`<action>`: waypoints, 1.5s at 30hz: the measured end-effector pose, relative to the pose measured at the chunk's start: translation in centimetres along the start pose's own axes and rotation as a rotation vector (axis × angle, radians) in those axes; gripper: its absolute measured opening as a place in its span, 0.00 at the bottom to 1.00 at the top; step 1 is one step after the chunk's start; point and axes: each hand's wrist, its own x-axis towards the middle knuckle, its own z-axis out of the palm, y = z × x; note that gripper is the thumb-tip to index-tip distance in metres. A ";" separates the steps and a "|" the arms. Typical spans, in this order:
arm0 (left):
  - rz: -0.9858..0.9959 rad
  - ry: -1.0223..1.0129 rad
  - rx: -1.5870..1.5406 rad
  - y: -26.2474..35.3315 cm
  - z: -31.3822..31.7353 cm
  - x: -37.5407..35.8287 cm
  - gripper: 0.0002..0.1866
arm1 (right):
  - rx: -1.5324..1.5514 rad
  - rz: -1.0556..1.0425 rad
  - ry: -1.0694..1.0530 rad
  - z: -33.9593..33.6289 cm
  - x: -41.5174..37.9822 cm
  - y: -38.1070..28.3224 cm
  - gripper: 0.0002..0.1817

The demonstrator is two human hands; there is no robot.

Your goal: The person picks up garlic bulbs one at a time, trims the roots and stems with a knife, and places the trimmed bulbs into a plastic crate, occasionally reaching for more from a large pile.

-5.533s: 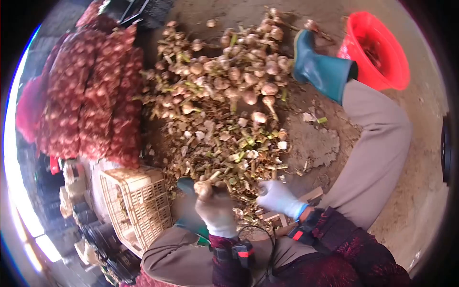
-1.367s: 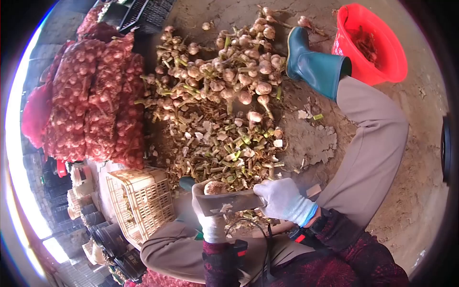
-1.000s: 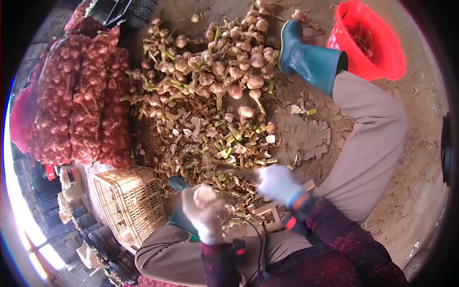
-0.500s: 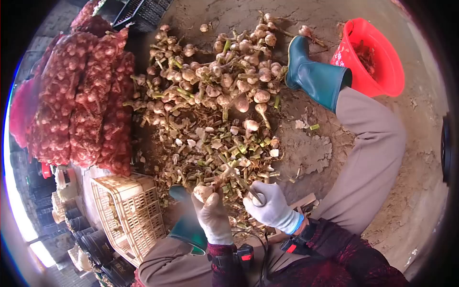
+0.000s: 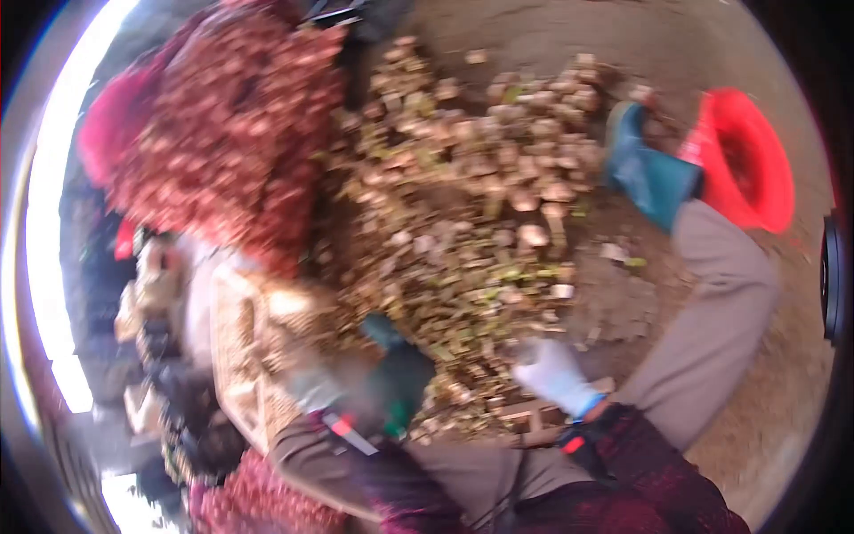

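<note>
My left hand (image 5: 311, 383), in a pale glove, is smeared by motion over the near side of the plastic crate (image 5: 240, 392). Its fingers and anything in them cannot be made out. My right hand (image 5: 556, 374), in a white glove, is closed above the trimmings by my right leg. It grips a knife with a round-ended handle, clear in the earlier view but blurred now. In front lies a heap of garlic bulbs (image 5: 525, 160) with stalks. Nearer to me, cut stalks and skins (image 5: 463, 294) cover the ground.
Red mesh sacks of garlic (image 5: 231, 133) stand at the left. A red bucket (image 5: 774, 169) with scraps inside stands beyond my right boot (image 5: 654, 169). My left boot (image 5: 405, 383) is beside the crate. Another red mesh sack (image 5: 262, 498) lies at the lower left.
My left hand has swung left from the garlic bulb it held beside my right hand, over to the crate. The view has turned left, and my hands are now far apart.
</note>
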 end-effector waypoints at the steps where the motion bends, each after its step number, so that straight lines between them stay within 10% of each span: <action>1: 0.473 0.361 0.573 2.0 1.1 1.2 0.18 | 0.166 -0.036 -0.013 -0.4 -0.6 -0.7 0.19; 2: 0.906 0.718 1.191 3.3 0.2 2.7 0.19 | 0.178 -0.019 0.042 -0.2 -0.7 -1.1 0.19; 4: 0.496 0.559 1.674 6.6 -7.7 3.1 0.17 | 0.286 -0.001 0.062 -1.0 -0.4 -2.0 0.12; 5: 0.554 0.916 1.849 0.0 -12.3 4.6 0.13 | 0.330 -0.001 0.108 -1.2 -0.2 -1.5 0.12; 12: -1.239 0.933 3.242 3.8 -36.5 3.9 0.30 | 0.646 0.182 0.291 -4.9 2.1 1.0 0.07; 15: -1.089 1.009 3.102 5.1 -36.5 3.8 0.27 | 0.820 0.250 0.368 -5.5 2.6 1.1 0.08; 18: -0.348 1.036 1.931 4.4 -31.2 3.4 0.31 | 0.711 0.343 0.281 -6.4 2.7 1.6 0.08; 25: -0.458 1.054 2.081 -1.9 -16.1 -0.7 0.37 | -0.138 -0.197 0.184 -6.5 0.9 0.4 0.09; 30: -0.148 1.031 2.282 -4.3 -10.7 -4.5 0.24 | -0.259 -0.469 0.100 -4.7 -2.3 -1.6 0.10; 36: -0.168 0.931 2.558 -4.7 -8.2 -6.4 0.29 | -0.207 -0.493 0.045 -2.6 -2.7 -1.6 0.11; 45: 0.084 1.047 2.041 -5.2 -10.2 -6.1 0.35 | -0.247 -0.238 -0.024 -0.2 0.8 1.4 0.07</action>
